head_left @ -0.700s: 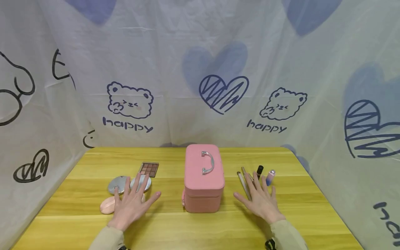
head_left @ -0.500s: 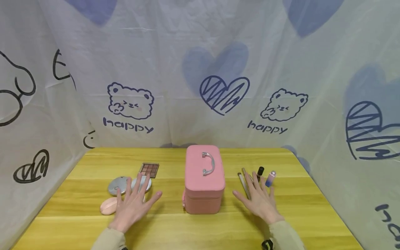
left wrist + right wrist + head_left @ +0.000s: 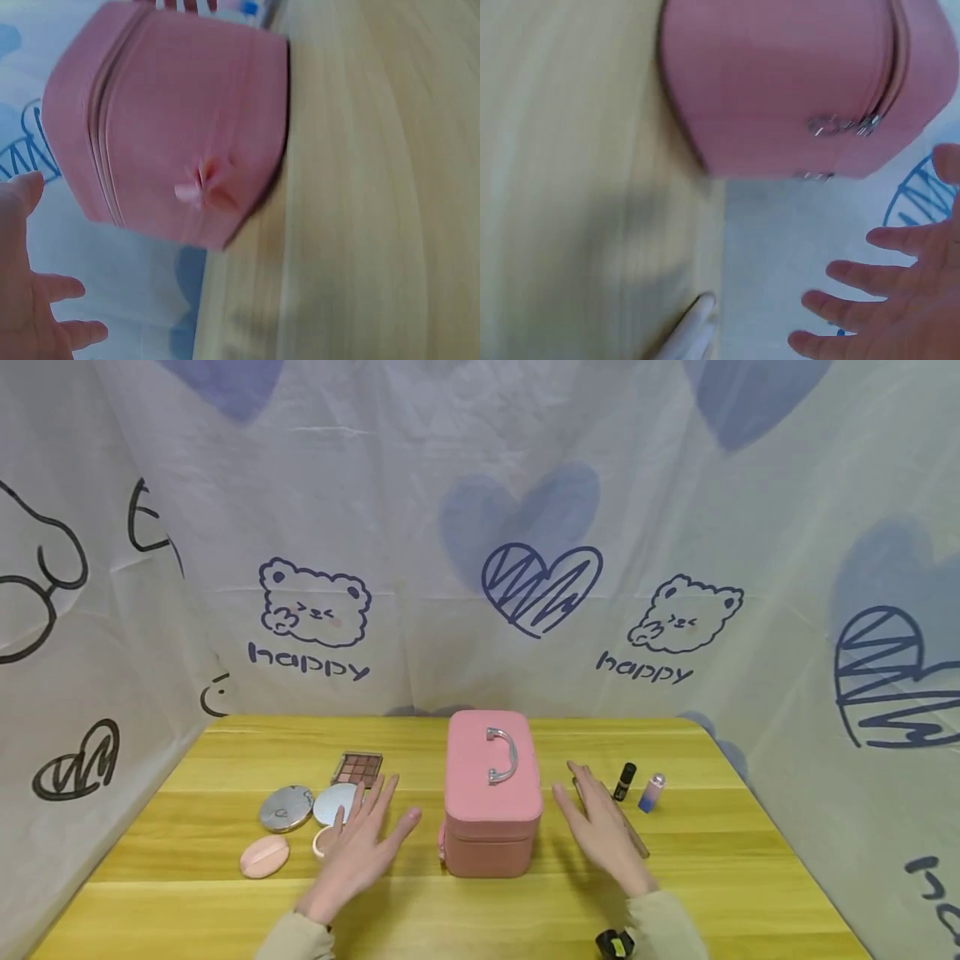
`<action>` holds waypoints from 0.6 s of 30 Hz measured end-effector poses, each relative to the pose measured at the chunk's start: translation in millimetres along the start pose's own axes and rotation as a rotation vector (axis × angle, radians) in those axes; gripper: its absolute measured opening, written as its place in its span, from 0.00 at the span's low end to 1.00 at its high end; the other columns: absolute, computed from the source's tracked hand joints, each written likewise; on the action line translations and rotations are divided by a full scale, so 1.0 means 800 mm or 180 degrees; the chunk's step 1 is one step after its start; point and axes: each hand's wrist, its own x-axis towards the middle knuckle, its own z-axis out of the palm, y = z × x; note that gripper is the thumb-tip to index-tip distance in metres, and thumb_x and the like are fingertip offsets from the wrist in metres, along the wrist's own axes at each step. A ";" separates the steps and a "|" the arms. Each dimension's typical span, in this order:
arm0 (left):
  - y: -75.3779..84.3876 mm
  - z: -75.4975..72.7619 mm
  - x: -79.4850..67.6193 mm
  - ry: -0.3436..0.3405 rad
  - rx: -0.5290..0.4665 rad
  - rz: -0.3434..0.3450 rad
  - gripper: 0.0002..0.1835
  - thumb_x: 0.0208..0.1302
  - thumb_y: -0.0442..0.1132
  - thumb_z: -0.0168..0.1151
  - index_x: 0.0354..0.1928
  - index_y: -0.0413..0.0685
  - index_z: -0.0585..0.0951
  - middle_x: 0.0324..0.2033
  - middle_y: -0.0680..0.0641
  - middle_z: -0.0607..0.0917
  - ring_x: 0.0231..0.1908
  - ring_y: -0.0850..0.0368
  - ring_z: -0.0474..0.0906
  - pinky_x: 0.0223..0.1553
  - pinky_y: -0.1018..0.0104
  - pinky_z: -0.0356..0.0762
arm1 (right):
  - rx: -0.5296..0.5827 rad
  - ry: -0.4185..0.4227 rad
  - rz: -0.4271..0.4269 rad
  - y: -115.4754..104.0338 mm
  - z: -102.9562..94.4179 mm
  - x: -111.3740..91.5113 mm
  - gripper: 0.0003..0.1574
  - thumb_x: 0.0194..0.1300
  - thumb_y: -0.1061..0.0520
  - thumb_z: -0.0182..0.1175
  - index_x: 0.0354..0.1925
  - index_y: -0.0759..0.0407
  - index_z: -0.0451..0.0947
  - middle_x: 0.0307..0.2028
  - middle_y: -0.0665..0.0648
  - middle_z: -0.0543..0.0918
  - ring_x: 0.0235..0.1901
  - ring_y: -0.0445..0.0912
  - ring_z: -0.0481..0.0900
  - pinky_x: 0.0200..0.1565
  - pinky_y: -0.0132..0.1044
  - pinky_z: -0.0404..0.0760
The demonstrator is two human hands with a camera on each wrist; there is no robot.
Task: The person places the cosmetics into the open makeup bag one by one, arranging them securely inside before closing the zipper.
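A pink makeup case [image 3: 491, 793] with a silver handle [image 3: 512, 756] on its lid stands upright in the middle of the table. My left hand [image 3: 360, 847] is to its left, fingers spread and holding nothing. To the case's right, my right hand [image 3: 603, 835] has its fingers extended, also holding nothing. In the left wrist view, the case's side shows a zipper [image 3: 101, 127] and a pink bow [image 3: 206, 186]; the left thumb and fingers are apart from it. In the right wrist view, a zipper pull [image 3: 862, 125] hangs from the closed zipper, near the right hand [image 3: 907, 292].
Left of the case lie an eyeshadow palette [image 3: 358, 769], two round silver compacts, one a compact [image 3: 287, 808], a pink powder puff [image 3: 264, 857] and a small round item [image 3: 322, 842]. On the right are slim sticks [image 3: 633, 833], a black-capped tube [image 3: 625, 782] and a pink-blue tube [image 3: 652, 793].
Both hands have moved inward toward the case, the left to the right and the right to the left. The case and the items around it stay in place.
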 end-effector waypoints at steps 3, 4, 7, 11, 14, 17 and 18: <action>0.009 0.007 0.001 0.0058 -0.0330 0.0128 0.39 0.77 0.62 0.42 0.80 0.49 0.53 0.79 0.39 0.51 0.80 0.35 0.37 0.75 0.30 0.30 | 0.0357 0.0161 -0.0155 -0.012 0.004 0.001 0.36 0.79 0.42 0.45 0.75 0.60 0.60 0.71 0.69 0.68 0.69 0.66 0.67 0.69 0.65 0.64; 0.012 0.009 0.001 0.0074 -0.0447 0.0167 0.38 0.77 0.60 0.43 0.79 0.47 0.54 0.79 0.38 0.53 0.79 0.35 0.39 0.75 0.30 0.31 | 0.0437 0.0204 -0.0193 -0.015 0.005 0.002 0.35 0.79 0.45 0.47 0.74 0.62 0.63 0.68 0.69 0.72 0.66 0.65 0.71 0.67 0.64 0.67; 0.020 0.016 0.002 0.0156 -0.0767 0.0218 0.36 0.78 0.57 0.45 0.78 0.44 0.58 0.77 0.36 0.58 0.78 0.33 0.44 0.75 0.31 0.37 | 0.0570 0.0254 -0.0221 -0.024 0.008 0.005 0.32 0.77 0.48 0.51 0.72 0.63 0.66 0.59 0.67 0.77 0.56 0.58 0.76 0.59 0.56 0.74; 0.032 0.023 0.002 0.0278 -0.1137 0.0233 0.34 0.78 0.55 0.46 0.75 0.41 0.63 0.74 0.33 0.64 0.75 0.30 0.54 0.73 0.31 0.51 | 0.0657 0.0280 -0.0177 -0.033 0.011 0.007 0.35 0.74 0.49 0.56 0.71 0.64 0.67 0.54 0.64 0.78 0.50 0.52 0.77 0.53 0.44 0.76; 0.039 0.029 0.000 0.0332 -0.1385 0.0240 0.33 0.77 0.53 0.48 0.74 0.38 0.65 0.72 0.32 0.68 0.73 0.30 0.60 0.72 0.32 0.56 | 0.0731 0.0295 -0.0162 -0.039 0.016 0.005 0.38 0.71 0.49 0.59 0.71 0.65 0.66 0.54 0.66 0.76 0.48 0.51 0.76 0.50 0.40 0.76; 0.044 0.034 -0.001 0.0373 -0.1567 0.0203 0.33 0.76 0.52 0.50 0.73 0.37 0.66 0.70 0.34 0.71 0.73 0.32 0.62 0.72 0.34 0.57 | 0.0792 0.0275 -0.0133 -0.042 0.020 0.004 0.40 0.70 0.49 0.61 0.72 0.66 0.64 0.54 0.66 0.75 0.47 0.50 0.74 0.49 0.39 0.75; 0.046 0.036 0.000 0.0392 -0.1608 0.0196 0.33 0.76 0.52 0.51 0.72 0.36 0.66 0.70 0.34 0.72 0.73 0.33 0.62 0.72 0.34 0.57 | 0.0802 0.0274 -0.0126 -0.043 0.021 0.004 0.40 0.70 0.49 0.61 0.72 0.66 0.63 0.54 0.66 0.74 0.48 0.50 0.74 0.49 0.39 0.75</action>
